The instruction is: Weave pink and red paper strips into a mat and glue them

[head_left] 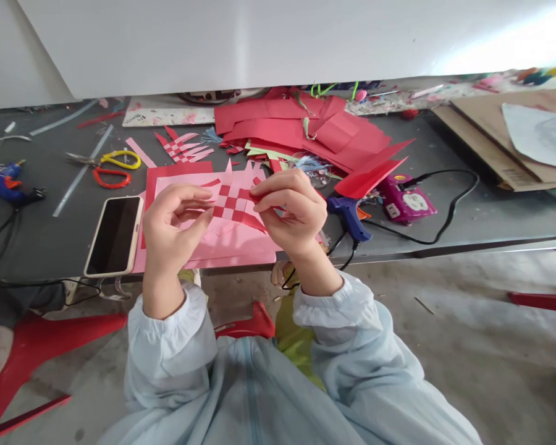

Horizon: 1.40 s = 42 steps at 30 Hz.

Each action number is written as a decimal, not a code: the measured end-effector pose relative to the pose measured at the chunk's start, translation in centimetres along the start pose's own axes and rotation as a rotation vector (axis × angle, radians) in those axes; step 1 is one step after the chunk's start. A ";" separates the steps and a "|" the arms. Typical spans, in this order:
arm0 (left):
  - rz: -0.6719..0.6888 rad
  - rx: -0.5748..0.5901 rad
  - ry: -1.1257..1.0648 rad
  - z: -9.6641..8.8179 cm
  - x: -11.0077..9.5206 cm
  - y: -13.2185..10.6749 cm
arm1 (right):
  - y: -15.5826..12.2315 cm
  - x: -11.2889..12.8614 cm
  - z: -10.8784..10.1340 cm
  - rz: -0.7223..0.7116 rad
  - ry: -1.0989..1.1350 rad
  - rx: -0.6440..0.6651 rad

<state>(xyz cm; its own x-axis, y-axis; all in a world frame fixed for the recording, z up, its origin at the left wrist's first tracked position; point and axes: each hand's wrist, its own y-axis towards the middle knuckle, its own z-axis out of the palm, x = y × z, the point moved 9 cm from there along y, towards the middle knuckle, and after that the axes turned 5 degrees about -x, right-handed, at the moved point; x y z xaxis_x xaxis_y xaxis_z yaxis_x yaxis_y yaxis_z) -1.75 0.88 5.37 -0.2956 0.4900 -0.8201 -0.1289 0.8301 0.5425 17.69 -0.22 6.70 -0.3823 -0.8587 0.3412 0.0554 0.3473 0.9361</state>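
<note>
Between my two hands is a woven paper piece point(231, 204), a red and pink checkerboard with loose strip ends sticking out. My left hand point(176, 216) pinches its left edge between thumb and fingers. On the opposite side my right hand point(291, 207) has its fingertips closed on the right edge, near a red strip end. Under the hands lie pink paper sheets point(254, 254) over a red sheet point(180, 170). Another woven red and pink piece point(180, 148) with fanned strips rests farther back on the table.
Left of the sheets lie a phone point(113, 236), scissors point(113, 164) and a blue glue gun point(4, 182). To the right are a second glue gun point(352, 217) and a purple power socket point(406, 201) with a black cable. Red paper point(269, 130) is piled behind; cardboard point(482, 123) lies far right.
</note>
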 end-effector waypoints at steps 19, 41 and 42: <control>-0.272 -0.053 -0.080 -0.1 3.1 0.0 | -4.0 -6.0 3.6 0.732 0.368 0.082; -0.373 0.319 0.587 2.3 5.1 -1.5 | -4.0 -11.1 -0.3 0.784 0.255 -0.077; -0.374 0.341 0.613 2.5 5.2 -1.6 | -3.9 -11.1 -0.3 0.774 0.254 -0.070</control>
<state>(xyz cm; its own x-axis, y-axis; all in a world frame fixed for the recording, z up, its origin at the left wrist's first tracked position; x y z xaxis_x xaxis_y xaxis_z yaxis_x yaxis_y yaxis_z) -0.72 2.70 -0.20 -0.7712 0.0115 -0.6364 -0.0545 0.9950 0.0840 22.03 7.83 -0.69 0.0085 -0.4471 0.8944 0.2783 0.8602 0.4274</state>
